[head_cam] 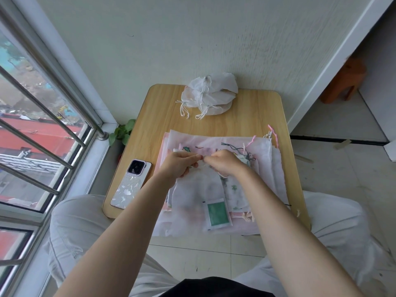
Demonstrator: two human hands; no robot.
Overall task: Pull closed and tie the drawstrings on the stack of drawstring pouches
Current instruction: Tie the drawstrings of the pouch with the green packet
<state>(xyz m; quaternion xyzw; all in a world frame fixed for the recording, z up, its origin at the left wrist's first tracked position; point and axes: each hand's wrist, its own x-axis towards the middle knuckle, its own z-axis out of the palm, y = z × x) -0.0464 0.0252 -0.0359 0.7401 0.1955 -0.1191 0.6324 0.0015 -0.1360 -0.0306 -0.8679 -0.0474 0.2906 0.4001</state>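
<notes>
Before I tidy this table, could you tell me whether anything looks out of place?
The flat stack of sheer white drawstring pouches overhangs the light wooden table's near edge, above the floor.

No text, brand, number or sign can be read anywhere. The green-and-white packet (217, 213) at the near edge of the worktop (246, 116) carries a green panel with no legible lettering. The phone (130, 185), left of that packet, shows only a pale pattern on its back.

Flat stack of sheer white and pink pouches (214, 189) lies unclosed; white tied pouches (211, 96) heaped beyond.
</notes>
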